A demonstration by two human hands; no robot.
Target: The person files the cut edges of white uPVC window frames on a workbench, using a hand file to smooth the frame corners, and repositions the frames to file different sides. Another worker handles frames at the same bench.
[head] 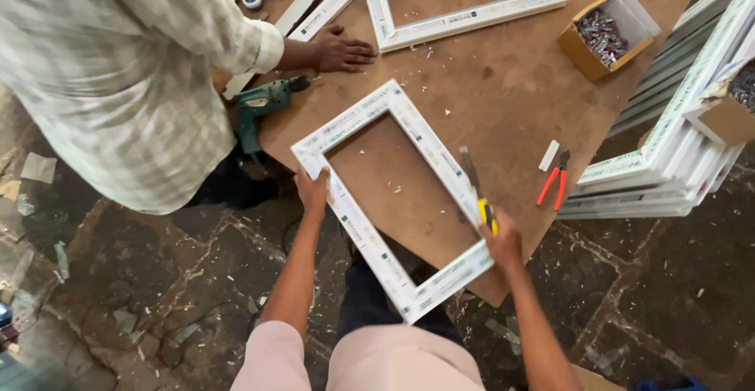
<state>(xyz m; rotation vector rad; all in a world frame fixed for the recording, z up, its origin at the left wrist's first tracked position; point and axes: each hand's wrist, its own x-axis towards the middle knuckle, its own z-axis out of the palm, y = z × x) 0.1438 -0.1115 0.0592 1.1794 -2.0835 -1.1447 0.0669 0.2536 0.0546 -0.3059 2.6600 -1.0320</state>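
Head view: the frame (393,194) lies at table centre. Your left hand (313,186) clamps its 9 o'clock rail; your right hand (503,241) grips a chisel (476,190) at 4 o'clock. Judged step: trimming the rail; next, keep the frame steady.

White window frame (393,194) lies tilted on brown board table (503,92); left hand (313,189) grips its 9 o'clock edge, right hand (503,241) at 4 o'clock holds a yellow-handled chisel (476,189) against the frame. Co-worker's hand (340,50) presses the table at 11 o'clock, green drill (259,108) just below; red-handled pliers (554,180) at 3 o'clock, screw box (604,35) at 2 o'clock.
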